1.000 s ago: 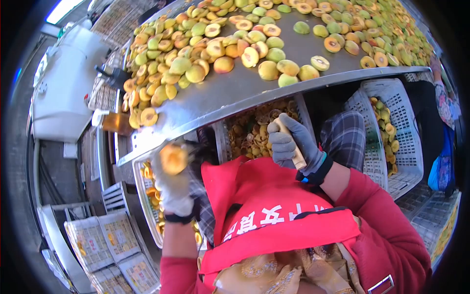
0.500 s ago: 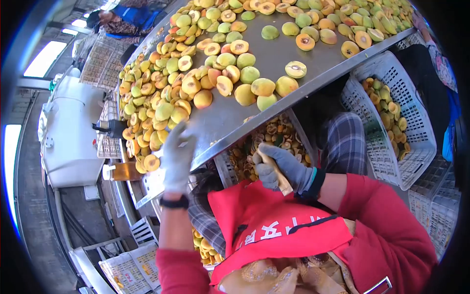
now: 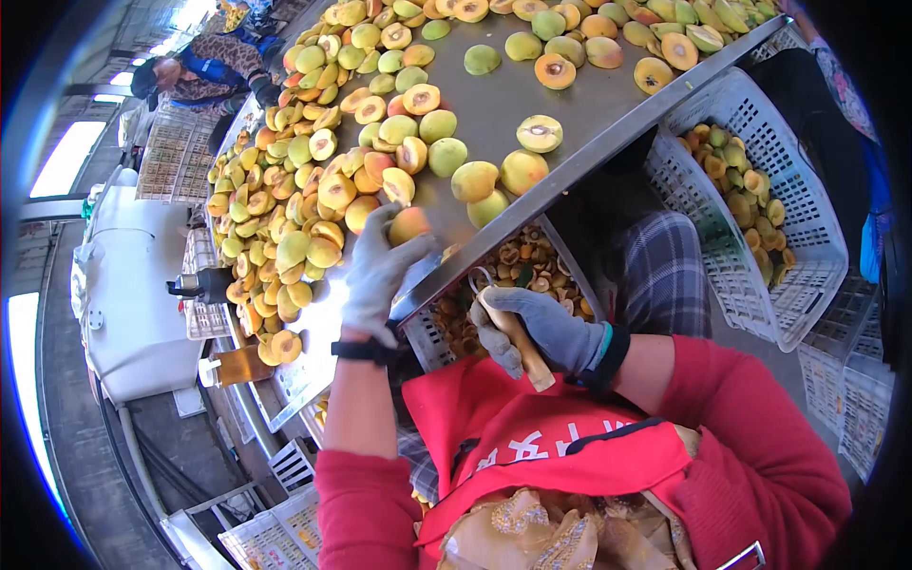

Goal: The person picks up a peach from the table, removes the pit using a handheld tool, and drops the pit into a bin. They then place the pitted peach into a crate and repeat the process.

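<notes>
My left hand (image 3: 375,275), in a pale work glove, is at the near edge of the metal table, with thumb and fingers closed around a peach half (image 3: 408,225). Many halved yellow-green peaches (image 3: 323,180) lie heaped just beyond it. In front of my apron, my gloved right hand (image 3: 546,328) grips a pitting tool (image 3: 521,340) by its wooden handle. Its metal loop (image 3: 481,278) sticks up past the fingers. Below the table edge, under the tool, a crate (image 3: 427,340) holds pits and scraps (image 3: 541,256).
The metal table (image 3: 503,100) slants across the view, its raised rim between me and the fruit. At right, a white crate (image 3: 793,313) contains peach halves. Another person (image 3: 204,71) stands at the far left, near stacked crates (image 3: 176,152). A white tank (image 3: 138,285) stands at left.
My left hand has moved up and right, and now holds a peach half. The pitting tool in my right hand has turned, so its loop now shows. The view has shifted slightly.
</notes>
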The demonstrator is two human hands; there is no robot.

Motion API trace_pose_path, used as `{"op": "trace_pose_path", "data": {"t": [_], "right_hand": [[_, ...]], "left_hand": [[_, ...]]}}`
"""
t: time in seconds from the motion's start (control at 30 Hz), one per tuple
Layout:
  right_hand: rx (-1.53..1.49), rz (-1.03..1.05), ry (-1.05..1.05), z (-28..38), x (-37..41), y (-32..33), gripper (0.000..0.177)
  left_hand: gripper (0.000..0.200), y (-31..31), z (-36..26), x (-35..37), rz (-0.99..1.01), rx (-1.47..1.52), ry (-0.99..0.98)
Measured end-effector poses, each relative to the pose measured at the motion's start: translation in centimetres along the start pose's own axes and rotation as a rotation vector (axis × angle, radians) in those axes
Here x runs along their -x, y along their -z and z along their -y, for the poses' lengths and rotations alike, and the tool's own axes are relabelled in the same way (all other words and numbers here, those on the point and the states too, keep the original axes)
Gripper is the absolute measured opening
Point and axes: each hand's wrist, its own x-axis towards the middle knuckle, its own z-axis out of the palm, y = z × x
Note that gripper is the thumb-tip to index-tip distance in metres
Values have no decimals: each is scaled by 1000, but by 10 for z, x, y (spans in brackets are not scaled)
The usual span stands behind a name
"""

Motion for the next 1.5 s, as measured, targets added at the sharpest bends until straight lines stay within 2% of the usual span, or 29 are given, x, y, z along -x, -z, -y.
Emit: {"op": "trace_pose_path", "data": {"t": [0.1, 0.2, 0.23, 0.4, 0.5, 0.53, 0.6, 0.7, 0.8, 1.03, 1.13, 1.33, 1.43, 1.5], "right_hand": [[148, 81, 8, 0, 0, -5, 30], [443, 29, 44, -3, 3, -21, 25], [544, -1, 59, -6, 4, -26, 23], [902, 17, 33, -26, 8, -43, 20], [1353, 111, 405, -46, 0, -34, 21], [1324, 98, 336, -48, 1, -35, 22], [1262, 72, 202, -48, 5, -42, 22], [1030, -80, -138, -45, 12, -56, 24], [791, -34, -235, -48, 13, -53, 27], [726, -65, -218, -51, 13, -58, 28], [726, -61, -221, -52, 13, -56, 27], [704, -89, -218, -52, 13, -55, 27], [669, -111, -203, -55, 14, -57, 27], [648, -129, -204, -58, 14, -58, 27]], "left_hand": [[60, 15, 2, 64, 75, 981, 77], [63, 12, 15, 110, 141, 1294, 118], [63, 7, 23, 123, 55, 1353, 178], [53, -13, 36, 160, 1, 1429, 256], [52, -15, 42, 168, 45, 1393, 246], [52, -16, 33, 171, -24, 1365, 286], [52, -15, 37, 174, 18, 1423, 211], [52, -14, 45, 175, -15, 1435, 131], [51, -13, 36, 178, -95, 1467, 48], [42, -18, 26, 180, -200, 1622, 51], [38, -22, 30, 176, -272, 1468, 53], [25, -36, 26, 177, -407, 1268, -71], [28, -39, 22, 177, -416, 1212, -101], [34, -47, 24, 174, -459, 1096, -200]]}}
